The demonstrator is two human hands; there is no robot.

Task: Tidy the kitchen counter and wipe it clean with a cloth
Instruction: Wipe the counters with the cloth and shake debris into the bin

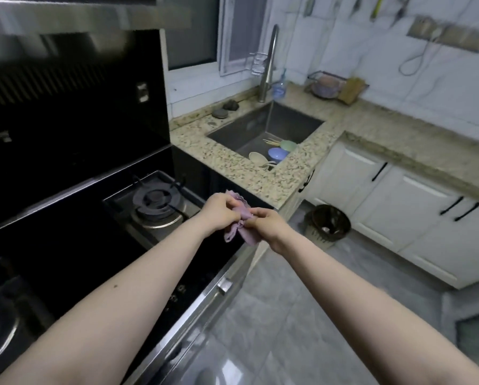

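The cloth [239, 218], purple and bunched up, is hanging in the air just below the centre of the view, above the front edge of the black stove [74, 240], at about seven o'clock from the sink [263, 129]. Both hands are meeting on it. The left hand [219, 211] is gripping the cloth's upper part, its fingers [234, 202] curled tight and pressed together over the fabric. The right hand [266, 222] is pinching the lower part between thumb and curled fingers, touching the left hand's knuckles or sitting just beside them; which one is unclear. A loose end of cloth is dangling beneath the two hands.

The speckled stone table [232, 162] is lying at twelve o'clock from the hands, well apart from them. Water is running from the tap [269, 65] into the sink, where a blue bowl [278, 154], a green bowl [288, 145] and a pale plate [256, 158] are sitting together near the front right corner. A dark bin [330, 222] is standing on the floor at three o'clock from the hands, beside the white cupboards [399, 212].
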